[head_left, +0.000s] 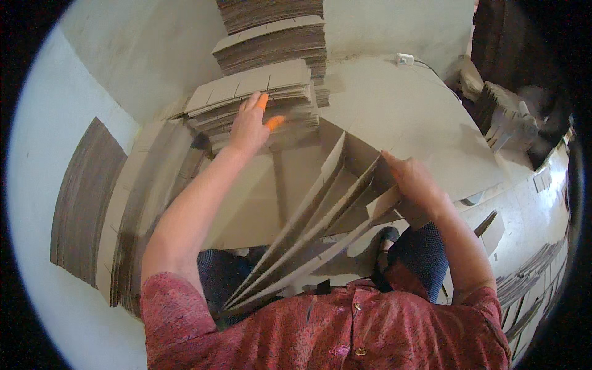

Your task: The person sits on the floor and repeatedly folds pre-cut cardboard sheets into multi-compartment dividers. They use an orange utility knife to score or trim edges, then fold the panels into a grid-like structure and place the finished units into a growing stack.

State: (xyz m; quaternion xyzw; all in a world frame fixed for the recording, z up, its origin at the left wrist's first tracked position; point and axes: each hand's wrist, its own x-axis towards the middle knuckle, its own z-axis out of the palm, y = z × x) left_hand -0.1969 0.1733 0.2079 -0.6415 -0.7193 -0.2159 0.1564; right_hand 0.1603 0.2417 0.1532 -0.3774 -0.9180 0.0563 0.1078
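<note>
My left hand (248, 126) reaches over a stack of slotted cardboard strips (256, 83) on the table. Orange covers sit on its thumb and one finger; these digits are spread apart, and I see nothing held between them. At the right, my right hand (412, 179) grips the edge of a partly joined cardboard divider (345, 191). Several long strips of this divider fan out from near my lap, with a crosswise strip meeting their far ends. The right fingertips are partly hidden behind the cardboard.
Taller cardboard stacks (271, 46) stand against the back wall. More sheets (86, 203) lean along the left wall. A white plug (404, 59) with a dark cable lies on the table (425, 117). Cardboard bundles (530, 277) lie on the floor at right.
</note>
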